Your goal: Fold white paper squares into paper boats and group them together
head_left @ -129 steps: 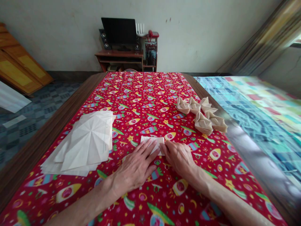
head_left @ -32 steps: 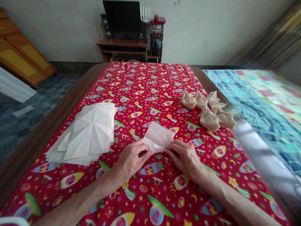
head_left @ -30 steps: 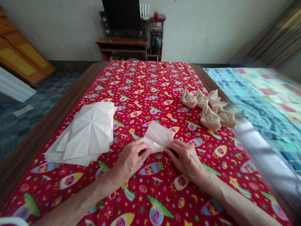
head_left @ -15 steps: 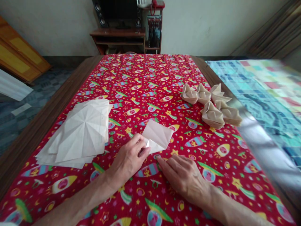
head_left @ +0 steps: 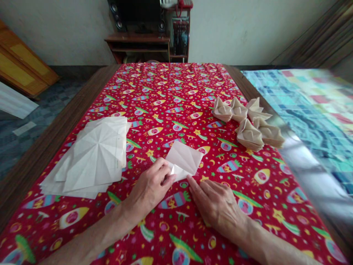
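A small sheet of paper point(head_left: 184, 156), partly folded with a raised flap at its near left side, lies on the red patterned cloth. My left hand point(head_left: 156, 176) pinches its near left corner between thumb and fingers. The index finger of my right hand point(head_left: 213, 200) stretches out to the paper's near edge, its tip at or just touching it; the other fingers are bent, and nothing is held there. To the left lies a stack of creased paper sheets point(head_left: 96, 154), the top one marked with fold lines radiating from its middle.
Several stacks of folded paper pieces point(head_left: 249, 136) stand at the right side of the table. The red cloth point(head_left: 171, 106) covers most of the wooden tabletop. Beyond the right edge is a surface with blue checked fabric point(head_left: 292, 106). A desk point(head_left: 138, 38) with a screen is at the wall.
My right hand has moved slightly up and right, bringing its index fingertip to the paper's near edge. My left hand keeps its pinch, and the paper has hardly moved.
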The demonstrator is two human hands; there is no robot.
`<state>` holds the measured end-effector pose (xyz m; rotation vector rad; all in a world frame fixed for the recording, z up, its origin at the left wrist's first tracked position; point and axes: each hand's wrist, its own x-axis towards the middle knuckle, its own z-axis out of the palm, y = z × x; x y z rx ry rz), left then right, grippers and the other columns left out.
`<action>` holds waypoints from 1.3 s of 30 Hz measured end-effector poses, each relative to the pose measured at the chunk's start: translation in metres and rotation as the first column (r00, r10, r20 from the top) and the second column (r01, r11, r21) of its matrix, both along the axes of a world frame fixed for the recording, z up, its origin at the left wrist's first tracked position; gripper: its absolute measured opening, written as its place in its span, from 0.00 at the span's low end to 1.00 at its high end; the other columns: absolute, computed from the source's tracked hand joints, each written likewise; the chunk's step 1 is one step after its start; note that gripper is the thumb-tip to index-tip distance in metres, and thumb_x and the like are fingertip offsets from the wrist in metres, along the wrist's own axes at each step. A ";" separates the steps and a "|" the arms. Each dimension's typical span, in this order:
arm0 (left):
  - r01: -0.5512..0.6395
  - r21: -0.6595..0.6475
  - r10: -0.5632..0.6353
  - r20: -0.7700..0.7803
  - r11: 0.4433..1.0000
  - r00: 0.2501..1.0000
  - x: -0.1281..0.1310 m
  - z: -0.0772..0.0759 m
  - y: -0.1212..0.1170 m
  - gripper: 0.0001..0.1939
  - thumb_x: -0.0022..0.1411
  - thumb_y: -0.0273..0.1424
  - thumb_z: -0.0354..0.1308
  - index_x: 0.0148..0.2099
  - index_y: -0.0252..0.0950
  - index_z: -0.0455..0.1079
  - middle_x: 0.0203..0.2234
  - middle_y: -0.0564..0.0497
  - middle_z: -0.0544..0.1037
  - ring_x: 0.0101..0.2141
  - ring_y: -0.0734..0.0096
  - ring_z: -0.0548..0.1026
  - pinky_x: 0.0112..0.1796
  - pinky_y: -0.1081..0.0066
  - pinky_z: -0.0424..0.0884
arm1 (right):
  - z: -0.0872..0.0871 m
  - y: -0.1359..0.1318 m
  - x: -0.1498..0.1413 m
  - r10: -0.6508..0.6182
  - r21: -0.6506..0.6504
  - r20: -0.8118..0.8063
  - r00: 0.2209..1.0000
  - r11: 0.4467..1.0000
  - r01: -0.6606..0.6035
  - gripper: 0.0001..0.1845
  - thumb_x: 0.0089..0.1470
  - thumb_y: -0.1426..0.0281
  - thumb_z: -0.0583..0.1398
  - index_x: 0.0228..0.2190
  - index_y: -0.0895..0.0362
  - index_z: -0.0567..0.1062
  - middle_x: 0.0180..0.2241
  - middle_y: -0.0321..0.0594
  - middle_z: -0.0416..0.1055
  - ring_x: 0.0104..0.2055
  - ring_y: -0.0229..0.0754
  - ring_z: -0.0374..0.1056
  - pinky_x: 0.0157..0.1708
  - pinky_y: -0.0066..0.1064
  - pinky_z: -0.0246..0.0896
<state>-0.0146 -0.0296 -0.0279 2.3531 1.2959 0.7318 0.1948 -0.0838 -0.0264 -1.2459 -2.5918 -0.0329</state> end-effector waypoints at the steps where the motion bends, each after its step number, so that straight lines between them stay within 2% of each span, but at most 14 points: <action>1: -0.001 -0.003 0.001 -0.003 1.000 1.000 0.000 0.000 0.000 0.10 0.62 0.25 0.53 0.29 0.36 0.59 0.30 0.55 0.64 0.24 0.79 0.64 0.29 0.76 0.63 | -0.001 0.000 0.000 -0.011 -0.002 0.004 1.000 1.000 0.011 0.22 0.59 0.77 0.49 0.54 0.69 0.62 0.26 0.39 0.67 0.25 0.39 0.62 0.19 0.31 0.53; 7: 0.006 -0.004 -0.006 0.002 1.000 1.000 0.000 0.001 0.001 0.10 0.62 0.25 0.54 0.29 0.36 0.58 0.30 0.55 0.65 0.25 0.79 0.64 0.29 0.76 0.63 | -0.005 0.000 -0.001 -0.068 -0.004 -0.013 0.998 0.998 0.068 0.20 0.60 0.75 0.52 0.53 0.65 0.64 0.24 0.36 0.66 0.24 0.38 0.62 0.19 0.31 0.48; 15: 0.015 -0.046 -0.015 -0.013 0.999 1.000 0.001 0.004 0.000 0.09 0.64 0.26 0.51 0.30 0.36 0.58 0.31 0.53 0.65 0.29 0.75 0.67 0.32 0.74 0.65 | -0.007 0.001 0.001 -0.084 0.027 -0.068 0.994 0.996 0.087 0.19 0.60 0.75 0.53 0.52 0.63 0.66 0.23 0.33 0.66 0.23 0.36 0.62 0.20 0.31 0.46; 23: 0.011 -0.074 -0.013 -0.017 0.997 1.000 0.002 0.004 0.004 0.12 0.62 0.25 0.54 0.27 0.37 0.56 0.27 0.56 0.62 0.27 0.76 0.67 0.28 0.75 0.65 | -0.006 0.002 0.001 -0.095 0.064 -0.103 0.990 0.993 0.102 0.16 0.62 0.73 0.53 0.49 0.63 0.69 0.22 0.33 0.67 0.22 0.36 0.63 0.20 0.31 0.47; 25: -0.014 -0.065 0.013 -0.025 0.998 1.000 0.001 0.005 0.002 0.06 0.62 0.25 0.54 0.32 0.36 0.60 0.31 0.54 0.65 0.29 0.75 0.69 0.29 0.75 0.67 | -0.007 0.003 0.001 -0.093 0.064 -0.115 0.989 0.993 0.101 0.15 0.61 0.72 0.53 0.49 0.63 0.69 0.22 0.33 0.67 0.22 0.36 0.63 0.20 0.31 0.47; 26: -0.023 -0.051 0.022 -0.035 0.998 0.999 0.001 0.005 0.001 0.03 0.62 0.25 0.54 0.38 0.36 0.63 0.34 0.52 0.66 0.32 0.74 0.71 0.31 0.74 0.69 | -0.007 0.003 0.001 -0.091 0.064 -0.123 0.988 0.993 0.100 0.15 0.61 0.72 0.53 0.48 0.63 0.70 0.21 0.33 0.67 0.22 0.35 0.62 0.20 0.31 0.47; 27: -0.022 -0.028 0.020 -0.053 0.999 0.998 0.001 0.006 0.000 0.08 0.63 0.25 0.54 0.45 0.35 0.63 0.38 0.50 0.67 0.35 0.72 0.72 0.34 0.74 0.71 | -0.007 0.003 0.001 -0.089 0.065 -0.130 0.987 0.993 0.098 0.14 0.61 0.73 0.53 0.48 0.63 0.70 0.21 0.33 0.67 0.22 0.35 0.62 0.20 0.31 0.47; 29: 0.033 0.044 -0.027 -0.123 0.998 0.992 0.000 0.009 -0.002 0.18 0.64 0.25 0.52 0.56 0.36 0.59 0.46 0.47 0.68 0.42 0.69 0.72 0.41 0.71 0.72 | -0.007 0.003 0.001 -0.087 0.070 -0.139 0.986 0.993 0.097 0.14 0.61 0.73 0.53 0.47 0.63 0.70 0.21 0.33 0.66 0.21 0.35 0.62 0.20 0.30 0.47; 30: 0.085 0.081 -0.070 -0.178 0.993 0.982 0.001 0.011 -0.003 0.19 0.65 0.24 0.51 0.58 0.37 0.58 0.49 0.47 0.68 0.46 0.68 0.71 0.44 0.69 0.71 | -0.007 0.003 0.000 -0.088 0.073 -0.139 0.986 0.992 0.098 0.14 0.61 0.73 0.53 0.47 0.63 0.70 0.21 0.33 0.66 0.21 0.35 0.62 0.20 0.30 0.47; 34: 0.268 0.178 -0.184 -0.387 0.947 0.904 0.002 0.015 -0.007 0.16 0.68 0.24 0.46 0.55 0.38 0.65 0.57 0.51 0.66 0.52 0.63 0.67 0.50 0.62 0.68 | -0.005 0.003 0.000 -0.097 0.088 -0.126 0.987 0.990 0.108 0.15 0.62 0.72 0.52 0.48 0.62 0.70 0.20 0.32 0.66 0.21 0.35 0.62 0.20 0.30 0.46; 39: 0.296 0.207 -0.187 -0.423 0.933 0.887 -0.001 0.012 -0.009 0.18 0.68 0.22 0.43 0.57 0.34 0.64 0.57 0.50 0.67 0.60 0.63 0.59 0.59 0.59 0.58 | -0.005 0.004 0.001 -0.093 0.099 -0.121 0.988 0.990 0.105 0.13 0.61 0.73 0.53 0.46 0.63 0.71 0.21 0.32 0.67 0.22 0.35 0.62 0.20 0.30 0.48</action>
